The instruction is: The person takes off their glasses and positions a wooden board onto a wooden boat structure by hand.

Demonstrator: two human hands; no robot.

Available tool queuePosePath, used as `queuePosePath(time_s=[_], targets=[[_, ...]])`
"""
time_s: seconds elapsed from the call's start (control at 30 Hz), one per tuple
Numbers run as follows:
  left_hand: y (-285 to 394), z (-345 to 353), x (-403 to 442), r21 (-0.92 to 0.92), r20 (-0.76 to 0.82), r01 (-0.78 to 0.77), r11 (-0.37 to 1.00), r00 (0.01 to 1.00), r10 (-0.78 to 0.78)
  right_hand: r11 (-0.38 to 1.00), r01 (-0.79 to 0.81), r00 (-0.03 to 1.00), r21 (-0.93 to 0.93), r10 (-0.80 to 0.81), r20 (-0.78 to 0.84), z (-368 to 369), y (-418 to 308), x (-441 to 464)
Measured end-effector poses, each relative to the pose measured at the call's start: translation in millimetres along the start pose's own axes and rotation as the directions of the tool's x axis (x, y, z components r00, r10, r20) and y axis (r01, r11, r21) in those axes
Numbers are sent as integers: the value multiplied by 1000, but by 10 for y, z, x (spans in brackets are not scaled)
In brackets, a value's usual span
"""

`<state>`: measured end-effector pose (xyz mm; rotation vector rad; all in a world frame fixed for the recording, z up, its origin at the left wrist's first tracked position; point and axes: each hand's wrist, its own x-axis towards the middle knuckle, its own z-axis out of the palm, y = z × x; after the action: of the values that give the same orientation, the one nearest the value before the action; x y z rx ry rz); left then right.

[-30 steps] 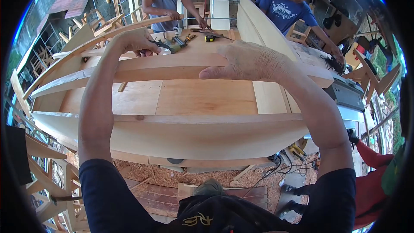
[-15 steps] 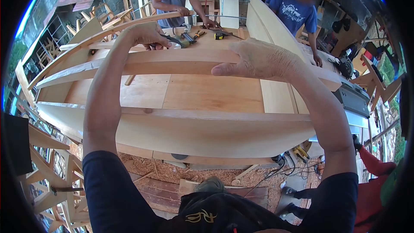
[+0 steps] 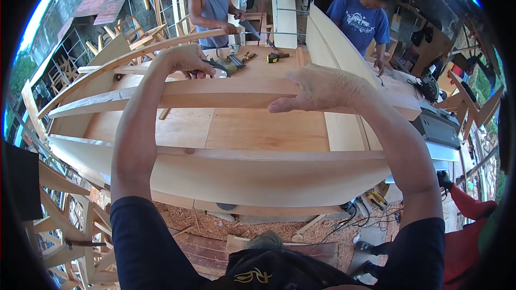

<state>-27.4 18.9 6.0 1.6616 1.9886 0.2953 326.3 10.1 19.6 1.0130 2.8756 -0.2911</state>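
Note:
A curved wooden beam (image 3: 231, 94) runs across in front of me, above the worktable. My right hand (image 3: 328, 88) is closed over its right part, the thumb on the near face and the fingers over the top. My left hand (image 3: 188, 62) is bent over the beam's far side with its fingers curled. A dark object (image 3: 217, 66) shows at these fingertips, but its kind is hard to make out. Nearer to me stands a second, deeper curved wooden piece (image 3: 269, 177), its top edge passing below both forearms.
Beyond the beam, the plywood tabletop (image 3: 263, 126) carries a tape measure (image 3: 278, 58) and other tools. One co-worker in grey (image 3: 212, 16) holds a handsaw (image 3: 249, 28); another in blue (image 3: 363, 21) stands at right. Cables (image 3: 371, 217) and wood shavings (image 3: 215, 220) lie below.
The co-worker in grey has lifted the handsaw off the table and stands straighter. My view has tilted up slightly, so the beam sits lower. Both my hands keep their places on it.

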Motion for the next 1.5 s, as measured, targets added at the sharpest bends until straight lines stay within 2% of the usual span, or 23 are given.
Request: queuePosePath(time_s=[0.13,0.57,0.67,0.87,0.93,1.13,1.5], targets=[[27,-6,-35,6,0,-19,1000,1000,19,999,38,999,34,-37,-28,17,17,0],[-10,-1,12,0,-5,-9,1000,1000,9,999,7,1000,37,-8,3,-4,-14,-3],[-11,-8,8,-48,33,-22,999,999,23,999,-4,1000,42,4,5,-14,-41,-39],[-27,2,29,16,-10,-32,999,999,32,999,-38,999,26,38,10,22,-8,14],[-36,-4,29,-15,2,-35,999,999,35,998,-62,998,9,61,34,-11,-41,1],[-38,-5,33,-23,3,-32,999,999,32,998,-19,1000,53,20,-14,35,6,14],[0,-3,7,-1,-9,-18,1000,1000,18,998,-54,998,25,53,24,0,-14,4]])
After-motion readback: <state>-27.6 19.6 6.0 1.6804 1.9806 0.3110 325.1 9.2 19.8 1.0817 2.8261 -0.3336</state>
